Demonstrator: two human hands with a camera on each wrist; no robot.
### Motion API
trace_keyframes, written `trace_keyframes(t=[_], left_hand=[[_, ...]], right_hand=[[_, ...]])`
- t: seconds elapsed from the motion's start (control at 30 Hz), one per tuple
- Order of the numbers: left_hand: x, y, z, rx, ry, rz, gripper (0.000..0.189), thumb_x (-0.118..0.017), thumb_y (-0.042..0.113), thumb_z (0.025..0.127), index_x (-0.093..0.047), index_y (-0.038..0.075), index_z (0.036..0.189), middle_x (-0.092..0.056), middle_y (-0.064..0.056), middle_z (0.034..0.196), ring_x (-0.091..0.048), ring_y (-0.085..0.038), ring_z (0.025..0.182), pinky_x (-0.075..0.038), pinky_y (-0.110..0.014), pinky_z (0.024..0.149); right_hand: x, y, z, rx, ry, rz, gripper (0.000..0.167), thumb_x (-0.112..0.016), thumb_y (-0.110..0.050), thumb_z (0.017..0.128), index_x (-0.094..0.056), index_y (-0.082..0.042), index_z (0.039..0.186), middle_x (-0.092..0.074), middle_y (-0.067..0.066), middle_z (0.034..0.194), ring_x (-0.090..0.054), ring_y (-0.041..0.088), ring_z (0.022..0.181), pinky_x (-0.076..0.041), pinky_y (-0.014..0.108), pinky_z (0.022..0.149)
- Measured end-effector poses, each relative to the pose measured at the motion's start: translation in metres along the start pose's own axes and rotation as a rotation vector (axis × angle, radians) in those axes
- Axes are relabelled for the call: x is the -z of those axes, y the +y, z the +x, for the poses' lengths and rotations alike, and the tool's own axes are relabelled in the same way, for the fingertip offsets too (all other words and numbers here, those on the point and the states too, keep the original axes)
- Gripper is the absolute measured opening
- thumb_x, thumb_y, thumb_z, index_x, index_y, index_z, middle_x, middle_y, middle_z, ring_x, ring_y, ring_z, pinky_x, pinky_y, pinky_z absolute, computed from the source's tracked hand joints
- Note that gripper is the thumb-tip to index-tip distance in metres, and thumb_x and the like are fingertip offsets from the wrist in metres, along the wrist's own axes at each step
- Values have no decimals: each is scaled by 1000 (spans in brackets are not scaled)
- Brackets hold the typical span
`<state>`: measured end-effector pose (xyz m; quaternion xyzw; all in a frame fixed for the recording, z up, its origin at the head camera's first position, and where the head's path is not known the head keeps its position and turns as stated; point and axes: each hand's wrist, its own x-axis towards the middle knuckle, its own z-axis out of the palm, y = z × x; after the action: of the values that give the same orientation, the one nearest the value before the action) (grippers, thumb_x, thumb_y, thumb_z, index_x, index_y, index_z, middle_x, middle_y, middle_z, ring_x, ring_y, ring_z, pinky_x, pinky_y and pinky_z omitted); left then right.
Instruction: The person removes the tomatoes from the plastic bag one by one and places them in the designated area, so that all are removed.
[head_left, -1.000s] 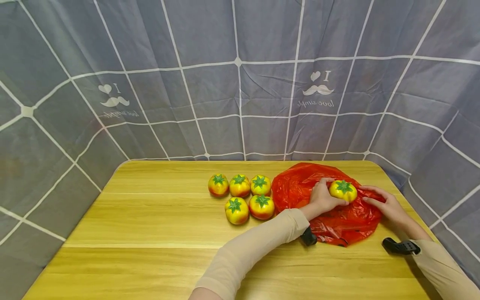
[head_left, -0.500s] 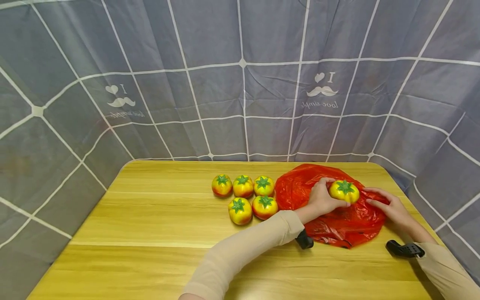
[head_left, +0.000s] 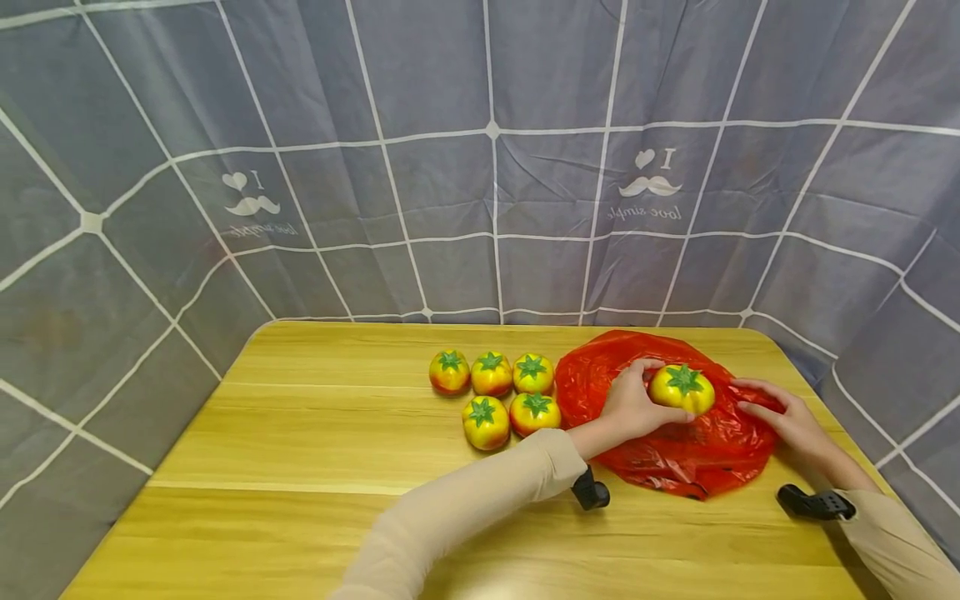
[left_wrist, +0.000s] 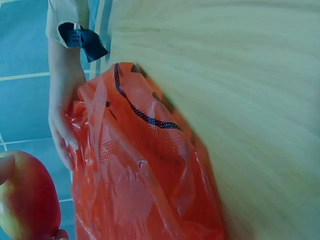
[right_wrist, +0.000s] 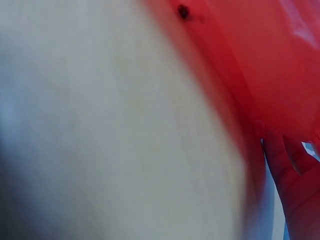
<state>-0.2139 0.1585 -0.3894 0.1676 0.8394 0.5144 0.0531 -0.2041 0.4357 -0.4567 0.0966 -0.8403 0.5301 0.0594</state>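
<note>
My left hand grips a yellow-red tomato with a green star-shaped top, holding it over the red plastic bag. In the left wrist view the tomato is at the lower left, apart from the bag. My right hand holds the bag at its right side, with the fingers partly hidden by plastic. In the right wrist view that hand shows at the lower right edge, against the bag. Whatever is inside the bag is hidden.
Left of the bag, several more tomatoes stand close together: three in a back row and two in front. They rest on a wooden table. A grey curtain with white lines surrounds the table's back and sides.
My left hand, still gripping the tomato, has drawn slightly left over the bag. My right hand stays at the bag's right side. The whole head view has shifted a little.
</note>
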Motion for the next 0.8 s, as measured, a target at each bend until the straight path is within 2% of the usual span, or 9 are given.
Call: trace_keyframes(t=[0.27,0.47,0.63,0.8], left_hand=[[21,-2,-15,7,-20,-49,68,-87,25,69,-52,18,126,-59,4,119,-55,-4,102,-47,-15,86],[38,-4,-27,18,-33,-107,68,-87,22,70,-51,17,127,-58,4,118,-53,-2,97,-46,-14,82],[50,-6,-37,32,-25,-172,67,-87,19,69,-52,18,126,-57,5,115,-52,-3,92,-46,-14,77],[62,-11,-47,15,-9,-184,68,-87,18,68,-52,17,126,-57,4,118,-52,-3,92,-46,-14,77]], right_hand=[[1,1,-1,10,-7,7,39,-57,1,93,-63,-24,122,-62,-31,101,-62,1,66,-50,18,53],[2,1,0,14,-2,-22,37,-56,-1,93,-63,-21,124,-60,-33,103,-62,-1,66,-51,19,53],[2,1,0,27,-12,-27,38,-57,0,93,-63,-21,124,-61,-33,103,-63,0,67,-51,19,53],[1,1,1,22,-22,-4,41,-56,1,93,-63,-26,122,-63,-31,100,-63,2,63,-51,19,52]])
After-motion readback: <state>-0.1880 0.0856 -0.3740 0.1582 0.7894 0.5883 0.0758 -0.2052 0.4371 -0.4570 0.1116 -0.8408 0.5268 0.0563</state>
